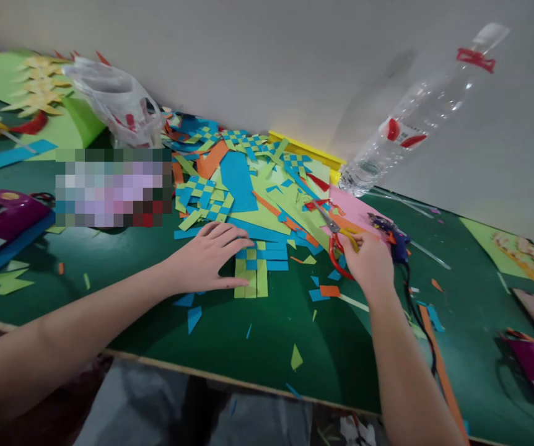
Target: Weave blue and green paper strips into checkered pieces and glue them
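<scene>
My left hand (pixel 209 257) lies flat with fingers stretched out on the green table (pixel 267 334), pressing the left edge of a small woven mat of blue and light-green paper strips (pixel 256 267). My right hand (pixel 369 263) is closed round the red and yellow handles of a pair of scissors (pixel 334 238), whose blades point up-left toward the paper pile. The scissors sit just right of the woven mat, not touching it.
A heap of blue, green and orange paper strips and woven pieces (pixel 243 179) fills the back. A clear plastic bottle (pixel 415 114) leans on the wall. A glue gun (pixel 394 238), a plastic bag (pixel 118 102) and purple staplers (pixel 2 220) lie around.
</scene>
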`<action>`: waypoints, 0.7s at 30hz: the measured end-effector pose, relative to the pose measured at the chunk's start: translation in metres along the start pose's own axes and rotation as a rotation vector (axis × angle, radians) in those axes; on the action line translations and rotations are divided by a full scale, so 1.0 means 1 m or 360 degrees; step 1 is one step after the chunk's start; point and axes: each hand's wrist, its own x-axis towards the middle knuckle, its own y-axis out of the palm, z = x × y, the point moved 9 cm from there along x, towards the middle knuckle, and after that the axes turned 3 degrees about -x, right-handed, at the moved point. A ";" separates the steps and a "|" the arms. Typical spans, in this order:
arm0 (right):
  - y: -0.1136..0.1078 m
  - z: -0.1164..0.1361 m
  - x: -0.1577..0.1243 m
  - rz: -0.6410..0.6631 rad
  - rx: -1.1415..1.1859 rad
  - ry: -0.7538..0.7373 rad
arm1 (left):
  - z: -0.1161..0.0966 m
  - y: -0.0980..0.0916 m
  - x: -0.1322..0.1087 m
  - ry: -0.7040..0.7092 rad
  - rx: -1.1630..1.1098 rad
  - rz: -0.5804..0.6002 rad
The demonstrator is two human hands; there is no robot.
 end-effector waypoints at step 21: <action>-0.019 0.105 -0.075 -0.0085 0.0466 -0.1273 | -0.016 0.009 0.001 0.0234 -0.0154 0.0106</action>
